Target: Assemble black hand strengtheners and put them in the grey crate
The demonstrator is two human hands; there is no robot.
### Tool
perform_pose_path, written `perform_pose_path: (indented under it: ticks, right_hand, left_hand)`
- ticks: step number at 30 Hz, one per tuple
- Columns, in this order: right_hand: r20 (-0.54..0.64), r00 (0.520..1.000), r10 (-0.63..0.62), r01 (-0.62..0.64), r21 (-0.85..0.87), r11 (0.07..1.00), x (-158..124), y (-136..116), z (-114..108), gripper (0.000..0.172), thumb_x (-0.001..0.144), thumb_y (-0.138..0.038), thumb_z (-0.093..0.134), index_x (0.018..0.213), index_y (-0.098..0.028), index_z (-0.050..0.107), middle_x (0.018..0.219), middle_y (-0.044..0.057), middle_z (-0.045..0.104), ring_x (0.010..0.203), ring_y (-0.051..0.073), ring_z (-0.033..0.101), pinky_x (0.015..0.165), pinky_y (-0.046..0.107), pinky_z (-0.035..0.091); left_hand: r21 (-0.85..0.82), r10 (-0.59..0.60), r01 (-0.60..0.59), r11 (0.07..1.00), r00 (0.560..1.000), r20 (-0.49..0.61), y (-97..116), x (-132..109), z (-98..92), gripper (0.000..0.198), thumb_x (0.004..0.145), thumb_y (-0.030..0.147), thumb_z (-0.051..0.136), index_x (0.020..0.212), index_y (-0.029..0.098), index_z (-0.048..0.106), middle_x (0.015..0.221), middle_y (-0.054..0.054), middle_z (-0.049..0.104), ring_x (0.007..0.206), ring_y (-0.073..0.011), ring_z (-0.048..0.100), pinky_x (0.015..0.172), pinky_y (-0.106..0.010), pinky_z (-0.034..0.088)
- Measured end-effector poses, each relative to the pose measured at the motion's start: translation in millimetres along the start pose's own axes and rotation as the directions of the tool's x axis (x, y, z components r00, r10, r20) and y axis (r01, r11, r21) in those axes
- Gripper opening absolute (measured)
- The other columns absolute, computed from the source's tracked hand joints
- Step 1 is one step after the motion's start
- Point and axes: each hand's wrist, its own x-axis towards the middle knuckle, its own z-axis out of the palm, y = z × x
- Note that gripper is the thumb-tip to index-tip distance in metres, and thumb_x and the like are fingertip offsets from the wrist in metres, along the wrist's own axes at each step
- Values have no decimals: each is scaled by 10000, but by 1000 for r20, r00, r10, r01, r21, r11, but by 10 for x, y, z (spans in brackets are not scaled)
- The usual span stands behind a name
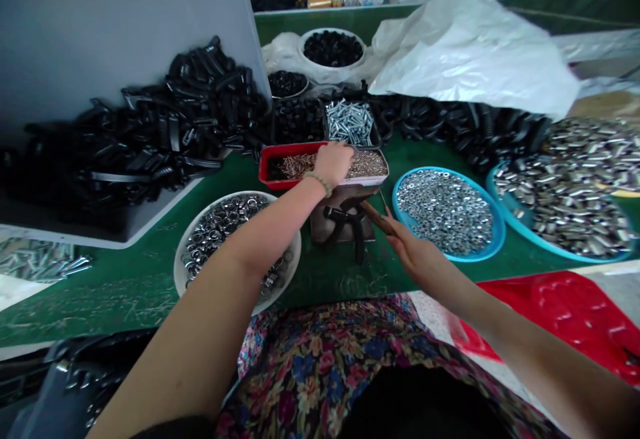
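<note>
My left hand reaches forward into a red tray of small coppery metal pieces, fingers curled down into them; what they pinch is hidden. My right hand is closed round a brown wooden handle beside a small metal block on which a black plastic part lies. A bead bracelet sits on my left wrist.
A white bowl of shiny rings stands at the left, a blue dish of nuts and another blue dish of metal sleeves at the right. Black plastic parts are heaped behind, with a tray of screws, white plastic sheeting and a red bag.
</note>
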Motion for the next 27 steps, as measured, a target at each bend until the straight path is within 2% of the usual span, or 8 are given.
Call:
perform_pose_path:
  ticks: [2, 4, 8, 13, 16, 20, 23, 27]
  right_hand:
    - [-155, 988, 21, -12, 56, 998, -33, -24, -68, 493, 964, -383, 329, 1410, -189, 411, 1158, 138, 680, 939, 267, 703, 744, 365, 559]
    - [-261, 962, 86, -63, 98, 993, -70, -8, -130, 487, 964, -399, 334, 1384, -173, 435, 1065, 140, 707, 879, 263, 711, 710, 363, 556]
    - [-291, 938, 189, -153, 144, 978, -87, 107, -144, 490, 957, -430, 345, 1347, -161, 470, 901, 130, 720, 712, 253, 699, 611, 349, 534]
    - [-292, 933, 210, -163, 175, 971, -51, 182, -63, 494, 951, -438, 349, 1326, -147, 486, 868, 134, 715, 679, 251, 684, 591, 347, 516]
    - [-288, 936, 204, -154, 185, 970, -77, 214, -38, 472, 950, -426, 355, 1303, -150, 502, 861, 129, 715, 666, 249, 682, 584, 342, 513]
    - [-290, 932, 219, -162, 208, 965, -126, 287, -7, 455, 949, -420, 363, 1297, -163, 506, 851, 114, 713, 655, 242, 680, 582, 335, 513]
    - [-298, 926, 232, -168, 227, 959, -131, 304, 18, 453, 949, -415, 368, 1300, -164, 505, 861, 114, 711, 662, 241, 679, 584, 334, 514]
    - [-300, 926, 227, -158, 238, 958, -136, 263, 37, 450, 953, -422, 366, 1305, -179, 506, 862, 106, 711, 680, 236, 681, 598, 332, 517]
  left_hand:
    - [85, 39, -47, 995, 995, 92, 85, 226, 146, 220, 908, 237, 511, 958, 134, 698, 1041, -131, 662, 1067, -274, 536, 919, -432, 370]
    - [123, 42, -54, 991, 994, 100, 140, 323, 261, 216, 906, 228, 507, 967, 148, 698, 1040, -127, 665, 1075, -280, 528, 918, -444, 353]
    - [96, 10, -16, 995, 998, 62, 119, 369, 330, 227, 917, 260, 495, 983, 156, 686, 1086, -131, 647, 1057, -269, 545, 899, -413, 374]
    - [-65, -15, 17, 998, 999, 30, 85, 360, 215, 284, 957, 237, 414, 998, 110, 665, 1014, -141, 679, 984, -228, 607, 895, -346, 422]
    - [-312, -8, 5, 950, 1000, -7, 151, 72, 100, 266, 951, 233, 445, 1008, 101, 669, 1042, -124, 695, 983, -191, 627, 919, -300, 439]
    - [-542, -58, 82, 836, 996, 61, 249, -628, 59, 213, 899, 258, 563, 1051, 149, 665, 1007, -59, 719, 922, -157, 658, 884, -265, 481]
    - [-464, -88, 118, 878, 992, 85, 269, -1028, 173, 215, 898, 315, 565, 1004, 166, 678, 962, -61, 710, 902, -182, 655, 869, -302, 499]
    - [-311, 9, -8, 950, 1000, 1, 277, -1165, 366, 247, 931, 313, 500, 938, 136, 672, 998, -81, 648, 924, -174, 614, 879, -293, 485]
